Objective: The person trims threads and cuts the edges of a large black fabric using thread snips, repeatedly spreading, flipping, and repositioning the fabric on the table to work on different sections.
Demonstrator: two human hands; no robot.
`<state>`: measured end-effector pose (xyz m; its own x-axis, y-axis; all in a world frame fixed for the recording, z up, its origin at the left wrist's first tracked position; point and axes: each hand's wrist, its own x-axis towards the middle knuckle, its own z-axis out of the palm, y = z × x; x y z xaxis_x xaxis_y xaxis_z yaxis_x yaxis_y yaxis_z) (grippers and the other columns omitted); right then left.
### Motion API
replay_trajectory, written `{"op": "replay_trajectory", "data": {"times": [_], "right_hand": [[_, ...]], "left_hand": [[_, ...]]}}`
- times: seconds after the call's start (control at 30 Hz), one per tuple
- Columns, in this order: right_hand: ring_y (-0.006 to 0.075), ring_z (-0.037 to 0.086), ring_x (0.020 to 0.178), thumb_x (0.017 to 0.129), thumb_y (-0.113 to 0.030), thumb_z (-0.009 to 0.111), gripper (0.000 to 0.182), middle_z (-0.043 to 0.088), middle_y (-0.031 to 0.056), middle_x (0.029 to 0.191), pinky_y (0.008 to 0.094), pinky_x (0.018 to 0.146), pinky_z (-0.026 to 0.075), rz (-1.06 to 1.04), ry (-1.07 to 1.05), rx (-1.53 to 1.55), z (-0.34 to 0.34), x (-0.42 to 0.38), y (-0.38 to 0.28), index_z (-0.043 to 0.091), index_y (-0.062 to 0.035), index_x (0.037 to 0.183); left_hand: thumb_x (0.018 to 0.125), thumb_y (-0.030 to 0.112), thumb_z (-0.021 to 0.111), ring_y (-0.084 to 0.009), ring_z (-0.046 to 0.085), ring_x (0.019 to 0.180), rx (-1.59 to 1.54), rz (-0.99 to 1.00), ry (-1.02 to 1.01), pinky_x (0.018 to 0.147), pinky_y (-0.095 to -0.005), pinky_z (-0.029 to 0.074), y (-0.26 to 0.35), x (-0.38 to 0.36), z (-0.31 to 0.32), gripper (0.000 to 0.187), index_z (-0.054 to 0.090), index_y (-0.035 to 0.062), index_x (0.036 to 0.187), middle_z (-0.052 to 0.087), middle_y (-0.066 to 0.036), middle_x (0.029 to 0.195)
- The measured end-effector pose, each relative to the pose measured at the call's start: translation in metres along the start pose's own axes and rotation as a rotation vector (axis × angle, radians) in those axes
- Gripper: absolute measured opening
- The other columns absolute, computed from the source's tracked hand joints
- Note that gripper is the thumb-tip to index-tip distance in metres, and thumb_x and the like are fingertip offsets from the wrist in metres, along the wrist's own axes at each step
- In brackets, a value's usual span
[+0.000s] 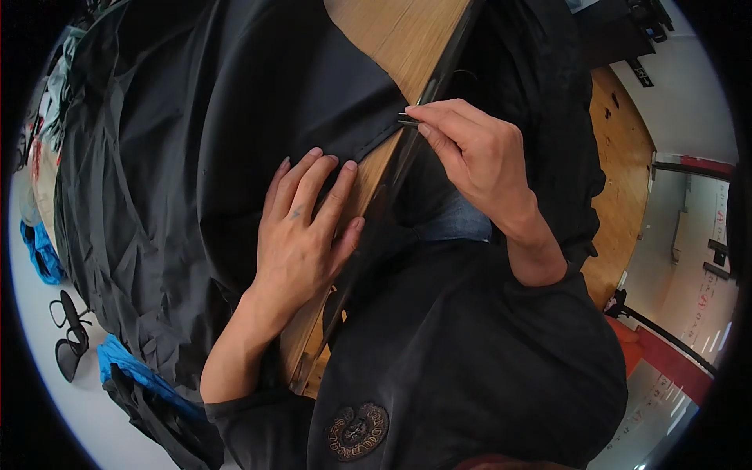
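Observation:
Black fabric [266, 94] covers much of the wooden table, and its hemmed edge runs diagonally toward my right hand. My left hand [301, 219] lies on this cloth with its fingers spread, the thumb close to the bare wood. At the table's edge, my right hand [482, 153] pinches a small dark metal tool with two narrow tips [406, 120] between thumb and fingers. The tips point left at the corner of the hem. Whether they are tweezers or thread snips I cannot make out, as the fingers hide the rest.
Bare wood of the tabletop [399, 31] shows beyond the cloth. Glasses [72, 333] lie on a white surface at the left, near blue cloth [129, 368]. More black cloth [540, 94] hangs beyond the table edge. A glass partition [681, 235] stands at the right.

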<state>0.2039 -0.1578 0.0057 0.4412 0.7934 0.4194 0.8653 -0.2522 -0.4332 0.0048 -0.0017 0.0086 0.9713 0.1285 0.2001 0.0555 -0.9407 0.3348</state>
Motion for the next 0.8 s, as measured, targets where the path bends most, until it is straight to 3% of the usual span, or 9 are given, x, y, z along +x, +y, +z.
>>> {"op": "replay_trajectory", "data": {"times": [0.13,0.5,0.7,0.8], "right_hand": [[0.023,0.072,0.078,0.089,-0.007,0.071,0.017,0.074,0.0075,0.095,0.0287,0.065,0.056,0.023,0.008,0.003,0.0,0.0,-0.002,0.075,-0.0053,0.105],[0.0214,0.069,0.069,0.089,-0.009,0.071,0.017,0.071,0.0041,0.087,0.0295,0.058,0.053,-0.015,0.036,-0.094,0.005,0.006,-0.002,0.076,-0.008,0.106],[0.0203,0.072,0.073,0.092,-0.011,0.07,0.019,0.069,0.0055,0.099,0.027,0.058,0.056,-0.077,0.022,-0.132,0.01,0.006,-0.001,0.075,-0.0073,0.109],[0.0191,0.068,0.067,0.086,-0.009,0.074,0.018,0.068,0.0027,0.098,0.0285,0.055,0.053,-0.085,0.072,-0.163,0.017,0.004,0.0,0.076,-0.009,0.104]], "left_hand": [[0.086,0.02,0.07,-0.0363,0.047,0.136,-0.003,-0.01,-0.047,0.116,-0.0547,0.036,-0.001,-0.001,0.0,0.059,0.055,0.0132,0.143,0.05,-0.017,0.14],[0.085,0.02,0.071,-0.0363,0.047,0.135,0.004,-0.004,-0.039,0.115,-0.0544,0.037,-0.001,0.0,0.001,0.059,0.055,0.0128,0.142,0.05,-0.017,0.139],[0.085,0.019,0.071,-0.0366,0.047,0.135,0.003,-0.006,-0.04,0.115,-0.0542,0.037,-0.001,-0.001,0.001,0.059,0.056,0.0126,0.142,0.051,-0.017,0.138],[0.085,0.02,0.071,-0.0367,0.047,0.135,0.008,-0.006,-0.038,0.115,-0.0539,0.037,-0.001,-0.001,0.002,0.058,0.056,0.0125,0.141,0.051,-0.016,0.139]]}}
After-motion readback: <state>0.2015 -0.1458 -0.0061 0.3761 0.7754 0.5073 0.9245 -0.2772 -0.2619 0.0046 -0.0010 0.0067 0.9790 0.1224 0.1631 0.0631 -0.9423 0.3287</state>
